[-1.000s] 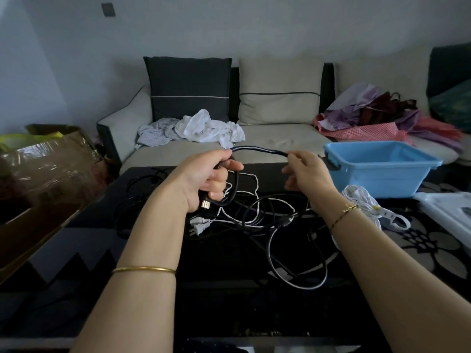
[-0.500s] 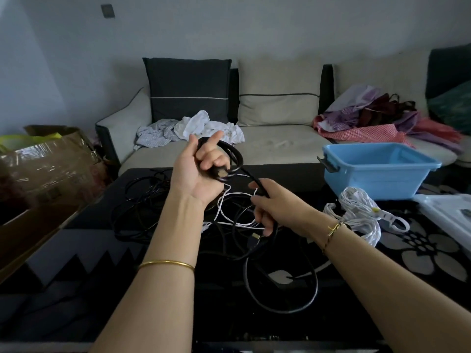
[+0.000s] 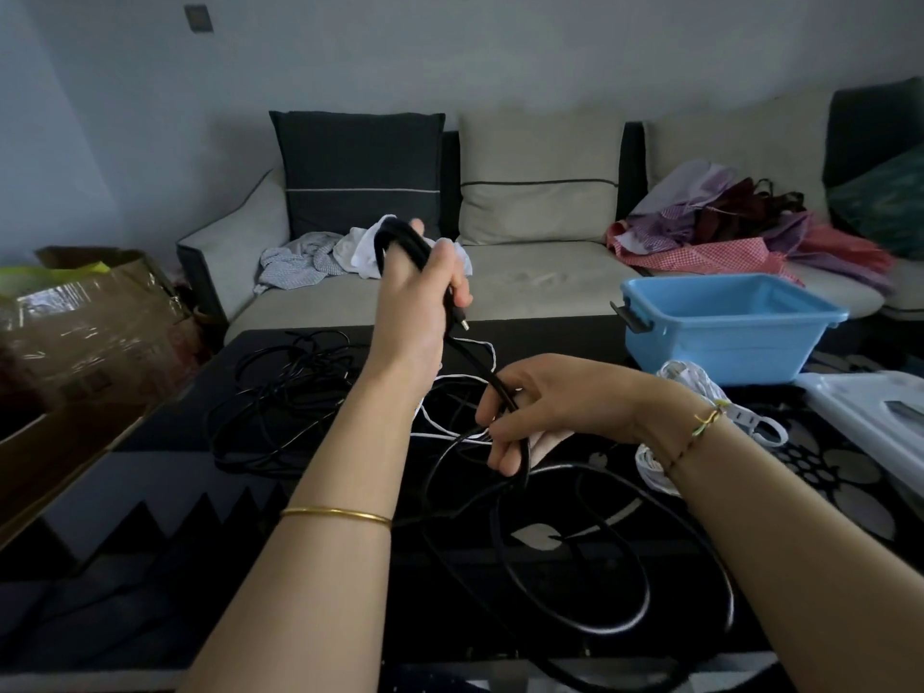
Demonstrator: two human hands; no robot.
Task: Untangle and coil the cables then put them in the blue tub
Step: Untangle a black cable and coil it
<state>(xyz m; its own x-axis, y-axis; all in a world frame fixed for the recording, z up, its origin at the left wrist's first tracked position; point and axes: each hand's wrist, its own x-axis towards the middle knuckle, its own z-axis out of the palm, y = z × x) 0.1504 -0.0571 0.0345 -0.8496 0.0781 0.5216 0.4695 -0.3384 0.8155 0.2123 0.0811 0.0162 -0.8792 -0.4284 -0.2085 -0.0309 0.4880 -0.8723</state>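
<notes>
Head view: coiling is barely begun, and the blue tub (image 3: 725,342), right of both grips, shows no cable inside.
Left hand (image 3: 420,297) grips a few black cable (image 3: 475,365) loops; just below, right hand (image 3: 540,407) curls round the running length. Slack under the grips, a left-side black tangle (image 3: 280,402) and a white bundle (image 3: 700,387) remain.

Hands (image 3: 415,302) (image 3: 545,407) x2, tub (image 3: 720,342) x1, cardbd box (image 3: 85,332) x1

Jewellery is worn on both sides.
A thin gold bangle (image 3: 336,515) is seen on the left forearm, a fine yellow-green threaded bracelet (image 3: 705,423) at the right wrist.
</notes>
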